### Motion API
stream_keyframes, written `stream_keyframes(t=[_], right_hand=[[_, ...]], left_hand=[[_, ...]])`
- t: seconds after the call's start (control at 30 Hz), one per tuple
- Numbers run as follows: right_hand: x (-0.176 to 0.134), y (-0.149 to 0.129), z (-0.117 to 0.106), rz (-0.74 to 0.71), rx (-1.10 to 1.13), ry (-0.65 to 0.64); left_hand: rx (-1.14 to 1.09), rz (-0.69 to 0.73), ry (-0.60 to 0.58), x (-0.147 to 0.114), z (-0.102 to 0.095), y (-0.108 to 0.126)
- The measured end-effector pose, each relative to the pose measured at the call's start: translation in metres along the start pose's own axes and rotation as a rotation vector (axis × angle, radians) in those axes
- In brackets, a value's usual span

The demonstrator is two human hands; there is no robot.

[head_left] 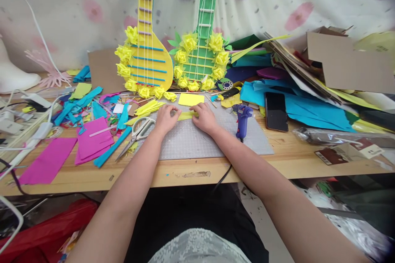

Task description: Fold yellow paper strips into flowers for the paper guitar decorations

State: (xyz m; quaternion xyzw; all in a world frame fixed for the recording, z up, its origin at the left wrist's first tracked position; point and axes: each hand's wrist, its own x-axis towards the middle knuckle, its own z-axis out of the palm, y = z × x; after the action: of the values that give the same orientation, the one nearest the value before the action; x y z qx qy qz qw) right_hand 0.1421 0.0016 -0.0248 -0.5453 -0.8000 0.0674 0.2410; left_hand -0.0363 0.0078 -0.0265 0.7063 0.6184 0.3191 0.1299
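A narrow yellow crepe-paper strip [185, 116] lies crosswise on the grey gridded cutting mat [191, 144]. At its left end my left hand [167, 118] has its fingers curled in and closed on the paper. My right hand [204, 117] grips the other end, thumb and fingers bent together. Just beyond the strip rests a bright yellow rectangle of paper [191, 99]. Beside my left hand lie grey-handled scissors [138, 132], near a pile of yellow paper pieces [147, 109]. To the right of my right hand is a blue glue gun [242, 121].
Two paper-flowered instrument models, one yellow [154, 63] and one green [202, 55], lean at the back. Magenta sheets [94, 139] and blue scraps [75, 104] cover the left side. A phone [276, 111], blue paper [314, 109] and stacked cardboard [348, 59] occupy the right.
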Motion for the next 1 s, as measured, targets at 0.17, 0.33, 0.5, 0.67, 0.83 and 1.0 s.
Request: stream_keyframes(t=[0.17, 0.33, 0.5, 0.67, 0.83, 1.0], right_hand=[[0.002, 0.000, 0.000, -0.036, -0.017, -0.002], [0.002, 0.000, -0.002, -0.052, 0.006, 0.032], [0.000, -0.005, -0.011, -0.137, 0.036, 0.175], [0.003, -0.001, -0.014, -0.073, 0.001, 0.241], [0.005, 0.002, -0.009, -0.145, -0.038, 0.201], [0.006, -0.005, -0.005, -0.276, -0.009, 0.000]], left_hand=[[-0.087, -0.021, -0.042, 0.002, -0.001, 0.002], [-0.143, -0.043, -0.065, 0.001, -0.004, 0.007], [-0.421, -0.142, -0.045, 0.003, -0.004, 0.011], [-0.596, -0.175, -0.179, 0.006, 0.003, 0.011], [-0.562, -0.232, -0.093, 0.008, 0.014, 0.009], [-0.440, -0.148, -0.018, 0.009, 0.018, 0.006]])
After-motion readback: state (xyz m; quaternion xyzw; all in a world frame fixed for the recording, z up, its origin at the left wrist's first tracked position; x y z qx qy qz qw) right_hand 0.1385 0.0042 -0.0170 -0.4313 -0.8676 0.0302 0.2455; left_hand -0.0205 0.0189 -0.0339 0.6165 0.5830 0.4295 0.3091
